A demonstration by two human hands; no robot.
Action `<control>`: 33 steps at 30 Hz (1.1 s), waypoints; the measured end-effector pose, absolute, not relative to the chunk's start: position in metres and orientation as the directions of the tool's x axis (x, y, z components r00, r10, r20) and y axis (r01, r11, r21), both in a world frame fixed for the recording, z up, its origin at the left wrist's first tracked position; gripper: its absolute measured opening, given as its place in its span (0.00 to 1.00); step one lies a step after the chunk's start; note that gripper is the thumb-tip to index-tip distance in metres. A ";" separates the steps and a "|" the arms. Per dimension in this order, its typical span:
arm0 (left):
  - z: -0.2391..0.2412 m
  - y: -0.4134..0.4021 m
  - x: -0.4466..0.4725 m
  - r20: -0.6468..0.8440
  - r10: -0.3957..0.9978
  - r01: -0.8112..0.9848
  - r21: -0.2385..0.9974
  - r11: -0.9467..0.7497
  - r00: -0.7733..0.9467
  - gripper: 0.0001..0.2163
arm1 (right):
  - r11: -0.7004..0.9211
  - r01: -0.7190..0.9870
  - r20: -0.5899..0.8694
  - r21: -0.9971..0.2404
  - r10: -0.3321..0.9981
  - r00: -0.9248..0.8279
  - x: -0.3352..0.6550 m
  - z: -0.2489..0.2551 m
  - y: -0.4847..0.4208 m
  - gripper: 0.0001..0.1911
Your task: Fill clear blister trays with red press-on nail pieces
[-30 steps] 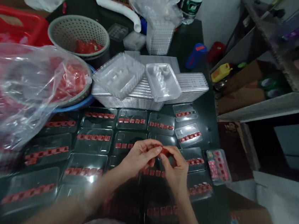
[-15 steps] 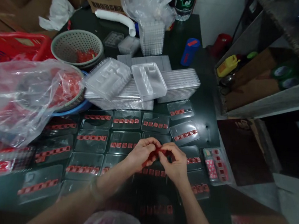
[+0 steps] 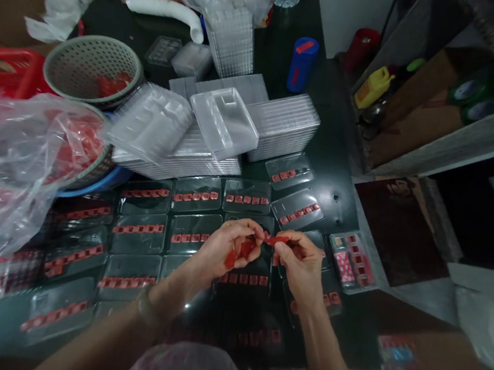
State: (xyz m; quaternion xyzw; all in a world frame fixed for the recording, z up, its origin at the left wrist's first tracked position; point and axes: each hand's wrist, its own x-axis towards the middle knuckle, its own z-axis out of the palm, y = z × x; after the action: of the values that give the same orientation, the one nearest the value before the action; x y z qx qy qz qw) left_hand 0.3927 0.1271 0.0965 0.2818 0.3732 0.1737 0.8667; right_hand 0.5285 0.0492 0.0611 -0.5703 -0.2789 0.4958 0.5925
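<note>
My left hand (image 3: pixel 234 244) is curled round several small red plastic pieces (image 3: pixel 247 247), with one more at the pinch of thumb and forefinger. Close beside it, my right hand (image 3: pixel 299 258) pinches a small red piece (image 3: pixel 277 239) between thumb and finger; what the piece is, I cannot make out. Both hands hover over rows of clear plastic trays (image 3: pixel 194 226), many with a line of small red square pieces (image 3: pixel 243 279) in them. The tray directly below my hands is partly hidden by them.
Stacked clear trays (image 3: pixel 283 127) stand behind the rows. A grey-green colander (image 3: pixel 94 69) and a plastic bag (image 3: pixel 16 155) with red pieces are at the left. A blue can (image 3: pixel 302 65) stands at the back right, and a filled pack (image 3: pixel 352 262) lies at the right edge.
My hands have moved slightly apart, and the red piece between them shows more plainly. More red pieces are visible in my left palm. The whole view has shifted a little.
</note>
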 end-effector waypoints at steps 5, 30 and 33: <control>0.100 0.122 0.399 -0.609 0.531 0.035 0.676 0.736 0.589 0.12 | -0.168 -0.266 -0.244 -0.949 0.927 0.285 0.528 0.059 0.048 0.06; 0.125 0.088 0.350 -0.396 0.715 -0.039 0.860 0.508 0.576 0.09 | -0.086 0.196 -0.007 -0.977 0.928 0.372 0.493 0.092 0.021 0.28; 0.133 0.077 0.346 -0.273 0.794 0.141 0.962 0.234 0.543 0.08 | -0.067 0.177 -0.005 -0.982 0.943 0.333 0.487 0.100 0.016 0.21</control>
State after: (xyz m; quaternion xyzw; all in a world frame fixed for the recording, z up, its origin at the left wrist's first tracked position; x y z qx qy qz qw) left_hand 0.3463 0.0766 0.1326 0.5688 0.4110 0.2439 0.6694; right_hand 0.4872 0.0155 0.0996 -0.6306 -0.4441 0.3689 0.5187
